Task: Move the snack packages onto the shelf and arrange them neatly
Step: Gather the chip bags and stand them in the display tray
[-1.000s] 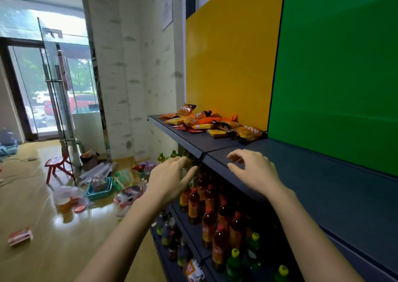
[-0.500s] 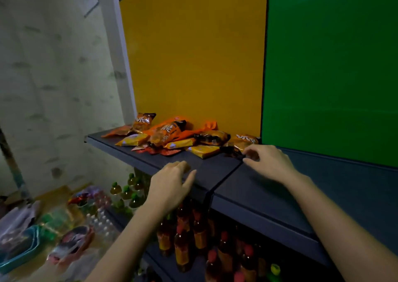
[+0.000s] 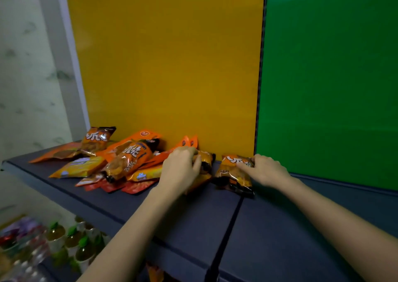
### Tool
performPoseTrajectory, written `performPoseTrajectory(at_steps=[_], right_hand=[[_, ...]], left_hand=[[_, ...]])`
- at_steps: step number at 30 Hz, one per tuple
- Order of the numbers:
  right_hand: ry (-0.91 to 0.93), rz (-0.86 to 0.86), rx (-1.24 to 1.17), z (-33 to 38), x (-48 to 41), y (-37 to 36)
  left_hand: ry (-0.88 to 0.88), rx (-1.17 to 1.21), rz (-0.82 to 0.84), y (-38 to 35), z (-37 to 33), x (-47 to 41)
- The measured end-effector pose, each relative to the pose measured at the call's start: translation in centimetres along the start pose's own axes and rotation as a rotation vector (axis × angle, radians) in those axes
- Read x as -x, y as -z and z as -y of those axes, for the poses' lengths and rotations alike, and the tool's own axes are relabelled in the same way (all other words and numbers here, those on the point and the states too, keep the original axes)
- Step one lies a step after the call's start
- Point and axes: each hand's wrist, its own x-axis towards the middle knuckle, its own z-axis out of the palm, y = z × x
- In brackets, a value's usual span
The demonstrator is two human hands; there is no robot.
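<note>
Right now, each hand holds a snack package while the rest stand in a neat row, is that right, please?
Not quite: in the head view the rest lie in an overlapping heap; the left hand and right hand each do hold one.

Both hands at shelf (image 3: 183,219) back edge: left hand (image 3: 179,170) grips a snack pack (image 3: 207,160), right hand (image 3: 266,170) grips a second pack (image 3: 233,173) just beside. Loose packs (image 3: 120,161) piled twd back-left corner. Bottles (image 3: 71,240) below.
</note>
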Motion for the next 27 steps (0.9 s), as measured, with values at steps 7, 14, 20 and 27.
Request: performPoseTrajectory(at_steps=[7,14,20,27], right_hand=[[-0.139,0.205,-0.168,0.6,-2.6,-0.5],[-0.232,0.208,-0.323,1.3,-3.3,-1.1],[-0.271,0.213,-0.544,1.5,-3.3,-1.4],[-0.285,0.223,-0.835,1.1,-1.9,-1.2]], left_hand=[[0.005,-0.145,0.185,-2.7,0.0,-4.6],[0.025,-0.313,0.386,-3.8,0.3,-7.1],[0.120,-0.203,0.570,-4.2,0.7,-8.2],[0.126,0.175,0.674,-4.3,1.6,-8.1]])
